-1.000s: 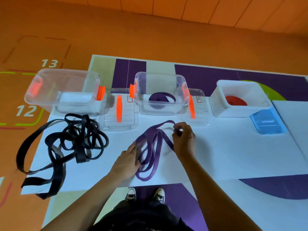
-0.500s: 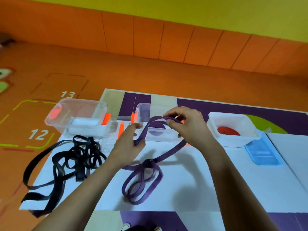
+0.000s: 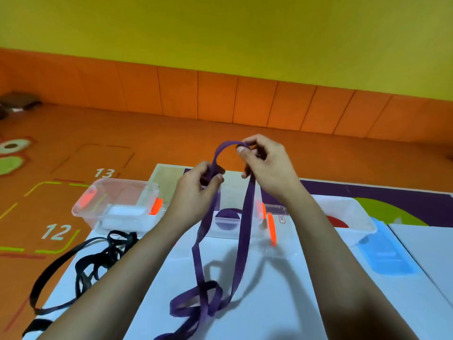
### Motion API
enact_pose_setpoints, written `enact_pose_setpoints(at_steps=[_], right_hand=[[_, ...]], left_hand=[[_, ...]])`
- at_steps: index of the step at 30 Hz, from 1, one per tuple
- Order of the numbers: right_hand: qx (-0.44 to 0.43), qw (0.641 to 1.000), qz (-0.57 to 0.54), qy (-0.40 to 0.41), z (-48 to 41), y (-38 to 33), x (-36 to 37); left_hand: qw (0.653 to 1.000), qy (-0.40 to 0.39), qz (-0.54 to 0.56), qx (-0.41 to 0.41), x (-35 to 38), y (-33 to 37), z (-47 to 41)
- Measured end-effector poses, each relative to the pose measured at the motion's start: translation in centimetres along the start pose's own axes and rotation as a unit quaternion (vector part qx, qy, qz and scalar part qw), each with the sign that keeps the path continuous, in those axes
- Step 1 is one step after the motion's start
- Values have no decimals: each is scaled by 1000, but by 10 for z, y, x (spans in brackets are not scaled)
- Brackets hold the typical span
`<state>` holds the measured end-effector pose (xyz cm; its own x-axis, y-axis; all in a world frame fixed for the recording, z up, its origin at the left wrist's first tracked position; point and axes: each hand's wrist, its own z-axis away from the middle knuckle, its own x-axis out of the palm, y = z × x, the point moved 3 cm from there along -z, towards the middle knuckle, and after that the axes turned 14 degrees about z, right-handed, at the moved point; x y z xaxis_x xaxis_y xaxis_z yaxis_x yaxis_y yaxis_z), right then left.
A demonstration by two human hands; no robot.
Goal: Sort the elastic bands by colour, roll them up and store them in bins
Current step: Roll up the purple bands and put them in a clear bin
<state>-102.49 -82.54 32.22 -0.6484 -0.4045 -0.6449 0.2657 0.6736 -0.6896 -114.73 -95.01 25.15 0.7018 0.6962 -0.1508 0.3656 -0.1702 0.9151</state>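
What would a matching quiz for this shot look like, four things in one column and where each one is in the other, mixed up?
Things:
1. loose purple band
2. black bands
3. purple roll
4. red roll

Places:
A. inside the white bin on the right
B. held up by the left hand and right hand
C. in a loose heap on the left of the table
D. inside the middle clear bin

Pairs: 1-B, 2-C, 3-D, 4-A
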Motion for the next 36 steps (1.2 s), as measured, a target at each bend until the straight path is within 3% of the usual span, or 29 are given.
enact_pose_setpoints(at_steps=[5, 8, 12, 16, 18, 21, 26, 30, 36], right_hand=[[-12, 994, -88, 70, -10, -20, -28], [-8, 982, -187, 31, -17, -38, -26], [94, 939, -332, -3, -5, -21, -2], [51, 976, -208, -37, 6, -8, 7], [50, 979, -196, -36, 10, -3, 14], [74, 973, -215, -34, 17, 2, 24], [69, 978, -194, -38, 25, 6, 40], [92, 987, -125, 30, 27, 23, 49], [91, 946, -277, -145, 43, 41, 80]], left_hand=[[999, 18, -32, 23, -9, 10, -8], [998, 10, -36, 54, -2, 21, -11], [996, -21, -84, -30, -1, 4, -15], [995, -63, 58, -45, -2, 4, -7], [988, -64, 136, -41, -2, 10, -6], [969, -44, 225, -97, -1, 14, -5], [980, -43, 178, -82, -4, 7, -3], [984, -19, 165, -66, -5, 3, -4], [984, -38, 158, -68, 3, 2, -5]])
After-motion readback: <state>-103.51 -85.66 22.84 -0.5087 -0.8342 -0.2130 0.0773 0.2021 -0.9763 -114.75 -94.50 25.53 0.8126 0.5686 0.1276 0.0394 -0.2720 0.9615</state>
